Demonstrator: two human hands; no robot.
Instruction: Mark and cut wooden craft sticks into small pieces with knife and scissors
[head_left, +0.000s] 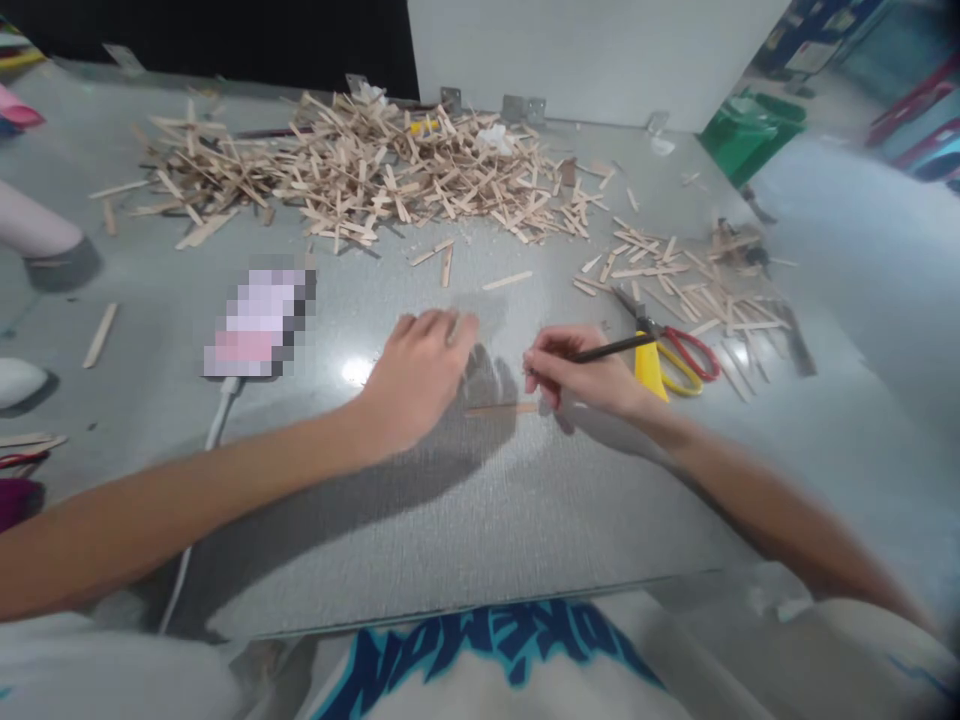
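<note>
My right hand (581, 370) is closed in a writing grip around a slim black pen (615, 348), which slants up to the right. Below its fingertips, a thin wooden stick (499, 409) lies flat on the grey table (420, 540). My left hand (420, 375) is up and to the left of that stick, back of the hand upward, fingers curled. Its fingertips are mostly hidden, and I cannot make out what is between them, if anything. Just right of my right hand lie scissors (667, 345) with red and yellow handles, beside a yellow piece (649, 368).
A large heap of wooden sticks (360, 170) spreads along the back, with a smaller scatter (660, 265) at right. A blurred-out phone (259, 320) with a white cable (217, 420) lies left. A green bin (754, 130) stands beyond the table's far right corner.
</note>
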